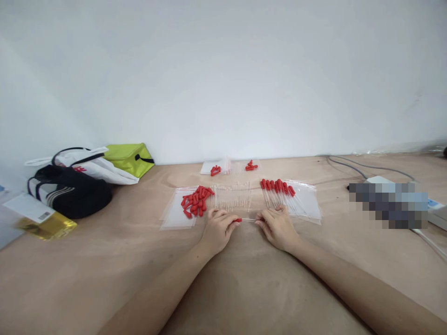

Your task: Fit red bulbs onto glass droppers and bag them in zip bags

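I see a dark, soft fabric bag at the left, then a heap of smooth, teardrop-shaped red bulbs on flat, filmy plastic bags. A row of slender see-through tubes follows; at the right, bulb-topped tubes fan out over more clear plastic. The left hand arches low, knuckles up, fingertips gripping a single red bulb; the right hand mirrors it, pinching a thin clear tube. Both pieces lie between the hands, in line, near side of the row. From here I can't quite tell how deep the tube sits in the bulb.
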